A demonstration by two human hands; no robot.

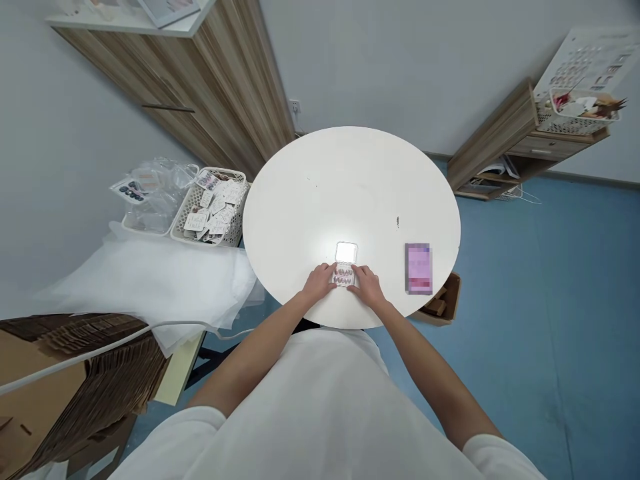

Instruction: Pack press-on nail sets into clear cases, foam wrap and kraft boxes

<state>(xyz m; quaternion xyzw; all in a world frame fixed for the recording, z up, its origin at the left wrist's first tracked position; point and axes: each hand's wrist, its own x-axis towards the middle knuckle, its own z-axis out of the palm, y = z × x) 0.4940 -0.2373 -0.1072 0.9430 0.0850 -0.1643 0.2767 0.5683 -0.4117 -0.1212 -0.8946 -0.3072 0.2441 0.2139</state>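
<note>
A small clear plastic case (345,272) with several pink press-on nails lies open on the round white table (350,193), its lid (347,252) folded back away from me. My left hand (320,283) grips the case's left edge with fingers curled. My right hand (367,283) holds its right edge the same way. A pink flat packet (419,268) lies on the table to the right of my hands, untouched.
Left of the table stand white baskets (213,208) with several nail packs and clear bags, on a white-covered surface. Flattened cardboard (75,373) is stacked at the lower left. A small cardboard box (443,303) sits on the blue floor by the table's right edge. Wooden cabinets stand behind.
</note>
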